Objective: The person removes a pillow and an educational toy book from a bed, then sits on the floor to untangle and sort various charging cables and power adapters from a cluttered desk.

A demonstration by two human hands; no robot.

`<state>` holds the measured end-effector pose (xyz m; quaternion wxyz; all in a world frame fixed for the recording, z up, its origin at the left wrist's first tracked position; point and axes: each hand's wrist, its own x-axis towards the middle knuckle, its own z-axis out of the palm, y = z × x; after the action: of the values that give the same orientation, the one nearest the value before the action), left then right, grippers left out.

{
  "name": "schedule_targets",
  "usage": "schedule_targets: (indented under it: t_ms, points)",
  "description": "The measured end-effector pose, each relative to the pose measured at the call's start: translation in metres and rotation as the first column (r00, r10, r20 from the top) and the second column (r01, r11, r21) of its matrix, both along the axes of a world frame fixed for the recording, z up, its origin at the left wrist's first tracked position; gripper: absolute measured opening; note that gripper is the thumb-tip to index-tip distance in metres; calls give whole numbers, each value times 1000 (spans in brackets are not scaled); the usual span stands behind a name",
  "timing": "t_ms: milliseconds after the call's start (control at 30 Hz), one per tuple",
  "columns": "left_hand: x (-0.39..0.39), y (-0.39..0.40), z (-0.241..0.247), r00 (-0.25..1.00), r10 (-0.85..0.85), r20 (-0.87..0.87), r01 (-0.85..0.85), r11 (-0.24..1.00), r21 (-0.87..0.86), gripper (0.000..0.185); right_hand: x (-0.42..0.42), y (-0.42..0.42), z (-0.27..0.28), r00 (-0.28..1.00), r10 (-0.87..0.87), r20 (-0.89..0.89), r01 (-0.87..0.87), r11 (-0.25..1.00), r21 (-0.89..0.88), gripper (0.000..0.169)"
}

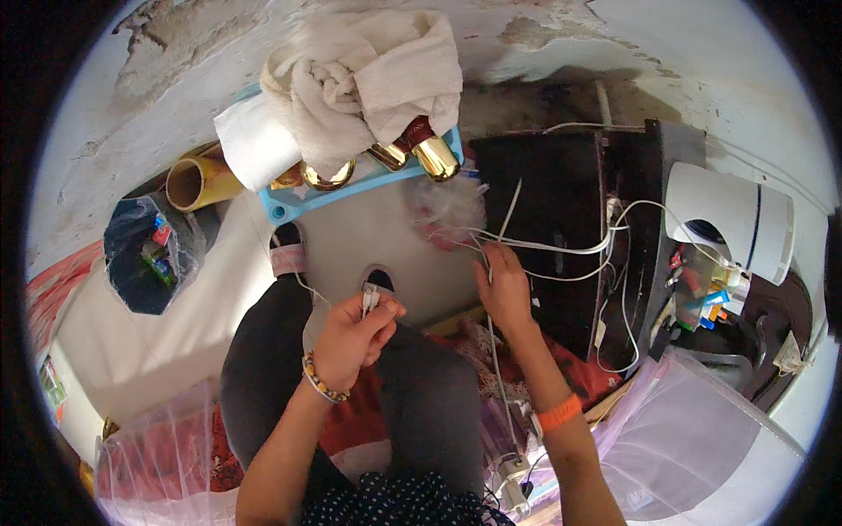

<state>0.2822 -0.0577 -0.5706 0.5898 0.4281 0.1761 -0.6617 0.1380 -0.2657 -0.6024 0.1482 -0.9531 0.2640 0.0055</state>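
Raised above my knees, my left hand (358, 332) pinches small white cable connectors (370, 300) between thumb and fingers. A thin white cable (306, 284) hangs to the left of that hand. My right hand (505, 283) is at the front edge of the dark cabinet, its fingers closed around white cables (490, 273). From there, several white cables (572, 250) run right across the cabinet, and one runs down beside my forearm to a white power strip (515, 470). The exact grip inside the right hand is partly hidden by its fingers.
A blue plastic rack (348, 196) bears a cream towel (368, 85) and gold-capped bottles (437, 160). Left of it are a yellow cardboard tube (187, 184) and a lined waste bin (146, 263). The dark cabinet (539, 197) stands right, near a white appliance (730, 220) and purple netting (684, 440).
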Motion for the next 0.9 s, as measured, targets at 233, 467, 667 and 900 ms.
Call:
schedule_targets:
  t_ms: [233,467,667,900]
  points:
    - [0,-7,1,1000,-23,-3,23,999,28,15,-11,-51,-150,776,54,-628,-241,946,-216,32]
    - [-3,-7,-7,1000,0,8,0,999,37,16,-68,-46,-88,194,249,-949,-184,959,214,24]
    - [-15,-25,-19,996,-45,71,35,991,131,17,-97,-30,25,103,275,-956,-381,899,217,21]
    - [-64,-102,-98,987,-154,45,146,979,142,16,-123,-57,57,541,259,-800,-452,892,-17,19]
